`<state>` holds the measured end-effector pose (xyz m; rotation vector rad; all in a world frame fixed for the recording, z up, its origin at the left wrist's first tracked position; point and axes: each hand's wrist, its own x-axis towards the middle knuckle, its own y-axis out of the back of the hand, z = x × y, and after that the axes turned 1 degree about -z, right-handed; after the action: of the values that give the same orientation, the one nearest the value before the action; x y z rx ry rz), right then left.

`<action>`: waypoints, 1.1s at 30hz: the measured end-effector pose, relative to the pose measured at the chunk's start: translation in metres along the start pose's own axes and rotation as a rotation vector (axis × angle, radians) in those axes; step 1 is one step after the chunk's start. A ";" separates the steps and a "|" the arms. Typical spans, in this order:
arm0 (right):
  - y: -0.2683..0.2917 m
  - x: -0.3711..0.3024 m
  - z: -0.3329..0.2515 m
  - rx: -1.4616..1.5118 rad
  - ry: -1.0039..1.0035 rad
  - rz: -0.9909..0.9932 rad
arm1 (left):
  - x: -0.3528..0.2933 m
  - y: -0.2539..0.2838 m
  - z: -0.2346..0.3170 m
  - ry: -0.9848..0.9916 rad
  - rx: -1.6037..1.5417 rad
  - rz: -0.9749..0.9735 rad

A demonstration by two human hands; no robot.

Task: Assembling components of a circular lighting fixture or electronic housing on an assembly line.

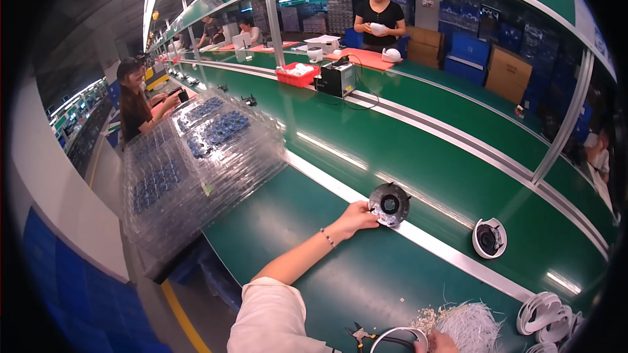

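My left hand (356,218) reaches out over the metal rail, its fingers closed on the edge of a round black housing (398,195) with a dark ring at its middle. At the lower edge, my right hand (442,342) is partly cut off. Its fingers curl at the side of a white ring (400,329) and appear to grip it. Just left of the ring lies a pair of cutters (359,335) with black and yellow parts. White plastic strips (471,327) are heaped beside my right hand, with small beige scraps (426,319) next to them.
Stacked clear trays (216,176) of blue parts stand at left. A white-rimmed round housing (489,238) sits on the green belt (445,150). White rings (546,316) pile up at lower right. A black box (336,80) and red bin (297,74) stand beyond; co-workers sit or stand nearby.
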<state>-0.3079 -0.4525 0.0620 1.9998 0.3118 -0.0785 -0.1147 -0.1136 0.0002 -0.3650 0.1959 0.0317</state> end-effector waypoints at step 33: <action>0.031 0.091 -0.009 0.982 0.485 0.399 | -0.085 -0.162 -0.010 0.140 -0.450 -0.882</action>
<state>-0.2130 -0.4398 0.0756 3.0119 0.1762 0.6277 -0.1887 -0.2686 0.0647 -0.8783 0.1511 -0.8331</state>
